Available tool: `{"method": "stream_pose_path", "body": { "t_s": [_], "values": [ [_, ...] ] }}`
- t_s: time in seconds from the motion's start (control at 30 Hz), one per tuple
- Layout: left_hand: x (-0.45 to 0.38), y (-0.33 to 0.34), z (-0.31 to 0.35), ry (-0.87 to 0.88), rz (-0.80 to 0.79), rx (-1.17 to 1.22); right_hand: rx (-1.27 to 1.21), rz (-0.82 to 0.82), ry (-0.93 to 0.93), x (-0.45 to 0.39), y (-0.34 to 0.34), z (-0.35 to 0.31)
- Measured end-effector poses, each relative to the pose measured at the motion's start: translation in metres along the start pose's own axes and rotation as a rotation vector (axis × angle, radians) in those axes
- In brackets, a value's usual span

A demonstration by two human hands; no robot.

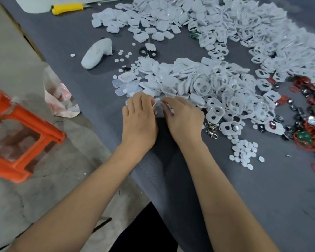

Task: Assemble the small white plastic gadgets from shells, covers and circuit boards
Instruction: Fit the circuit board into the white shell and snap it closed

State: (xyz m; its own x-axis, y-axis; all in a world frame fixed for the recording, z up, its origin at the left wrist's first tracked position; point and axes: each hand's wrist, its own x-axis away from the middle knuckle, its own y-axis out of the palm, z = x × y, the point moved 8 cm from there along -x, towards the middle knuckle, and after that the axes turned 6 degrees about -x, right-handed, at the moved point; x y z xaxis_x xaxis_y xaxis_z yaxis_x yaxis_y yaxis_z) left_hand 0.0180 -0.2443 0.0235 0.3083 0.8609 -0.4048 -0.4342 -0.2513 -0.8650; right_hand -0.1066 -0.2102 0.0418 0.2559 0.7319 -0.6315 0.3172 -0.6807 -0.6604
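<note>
Head view, frame centre: left hand (139, 118) and right hand (183, 118) meet, fingertips pinching one small white gadget (158, 102) between them beside the shell pile (171, 82), probably to press its halves together.

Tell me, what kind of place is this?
Probably a small workshop where gadgets are put together by hand. A grey cloth-covered table is heaped with white plastic shells, red and green round circuit boards and small white plastic discs. Both hands work on one small white piece.
</note>
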Motion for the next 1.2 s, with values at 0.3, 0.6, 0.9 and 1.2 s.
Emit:
{"method": "stream_pose_path", "body": {
  "t_s": [0.3, 0.6, 0.9, 1.2],
  "values": [
    [0.0, -0.005, 0.0, -0.002, 0.027, 0.044, -0.078, 0.108, 0.056, 0.003, -0.02, -0.001],
    [0.002, -0.016, -0.002, 0.013, 0.1, 0.25, -0.065, 0.21, 0.124, 0.025, -0.05, 0.01],
    [0.02, -0.006, 0.03, 0.279, -0.132, 0.409, 0.063, 0.277, 0.124, 0.089, -0.125, 0.032],
    [0.094, 0.011, 0.15, 0.634, -0.372, 0.422, 0.154, 0.193, 0.467, 0.204, -0.232, 0.07]
  ]
}}
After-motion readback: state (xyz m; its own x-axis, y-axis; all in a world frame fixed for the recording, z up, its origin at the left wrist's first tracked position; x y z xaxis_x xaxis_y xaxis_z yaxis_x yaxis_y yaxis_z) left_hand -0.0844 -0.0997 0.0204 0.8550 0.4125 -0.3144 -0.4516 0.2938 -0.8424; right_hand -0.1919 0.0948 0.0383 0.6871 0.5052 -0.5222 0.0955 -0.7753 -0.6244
